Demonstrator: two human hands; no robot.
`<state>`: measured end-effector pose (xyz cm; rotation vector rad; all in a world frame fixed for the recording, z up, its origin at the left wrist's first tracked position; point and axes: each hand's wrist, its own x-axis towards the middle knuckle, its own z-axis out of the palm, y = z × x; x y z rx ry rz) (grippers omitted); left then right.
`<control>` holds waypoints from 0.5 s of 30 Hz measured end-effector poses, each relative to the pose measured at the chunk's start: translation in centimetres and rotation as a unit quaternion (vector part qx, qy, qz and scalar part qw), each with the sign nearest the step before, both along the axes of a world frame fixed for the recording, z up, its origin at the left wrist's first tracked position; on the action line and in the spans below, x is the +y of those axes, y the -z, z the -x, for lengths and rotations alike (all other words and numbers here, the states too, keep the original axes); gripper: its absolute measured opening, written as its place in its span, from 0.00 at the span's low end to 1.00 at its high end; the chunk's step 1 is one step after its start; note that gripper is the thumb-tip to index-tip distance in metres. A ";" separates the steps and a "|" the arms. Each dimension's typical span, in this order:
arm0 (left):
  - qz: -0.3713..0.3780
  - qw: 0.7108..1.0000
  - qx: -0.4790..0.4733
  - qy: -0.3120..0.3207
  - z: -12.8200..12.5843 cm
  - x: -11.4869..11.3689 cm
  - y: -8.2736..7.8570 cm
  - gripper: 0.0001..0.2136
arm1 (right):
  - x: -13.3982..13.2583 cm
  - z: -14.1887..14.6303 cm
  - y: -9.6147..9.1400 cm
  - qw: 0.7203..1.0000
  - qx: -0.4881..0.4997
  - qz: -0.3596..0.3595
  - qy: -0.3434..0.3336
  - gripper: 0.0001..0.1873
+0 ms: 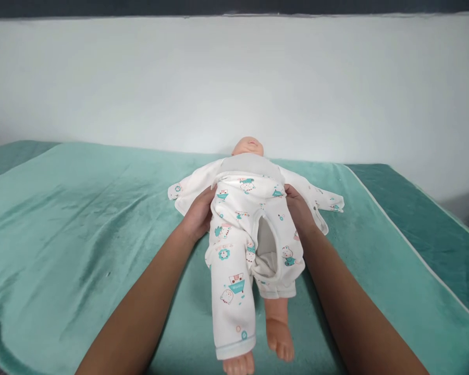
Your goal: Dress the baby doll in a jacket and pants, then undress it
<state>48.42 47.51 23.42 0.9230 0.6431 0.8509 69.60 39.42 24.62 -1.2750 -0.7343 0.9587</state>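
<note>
A baby doll (248,146) lies on its back, head toward the wall and bare feet toward me. White printed baby trousers (234,229) cover both legs up to the waist, with an oval opening at the crotch. Under the doll a matching white jacket (193,179) is spread, sleeves out to both sides; a grey top (250,163) covers the chest. My left hand (200,211) is closed at the left side of the waistband, fingers partly hidden. My right hand (299,208) is closed at the right side of the waistband, its fingertips behind the cloth.
A green blanket (82,224) covers the surface, wrinkled on the left. A darker green layer (426,224) shows beyond its pale edge at right. Behind stands a white wall (234,78) with a dark band on top.
</note>
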 end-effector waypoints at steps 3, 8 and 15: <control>-0.033 0.999 0.006 0.004 0.1 0.2 0.0 0.18 | -0.4 -0.1 0.1 1.000 0.003 0.021 0.007 0.14; -0.057 0.998 0.039 0.010 0.2 -0.1 -0.2 0.18 | -0.7 0.3 0.3 0.999 0.048 0.011 -0.015 0.14; -0.102 0.991 0.072 -0.040 0.2 -0.2 -0.2 0.16 | -0.2 0.2 0.6 1.000 -0.029 0.001 -0.004 0.08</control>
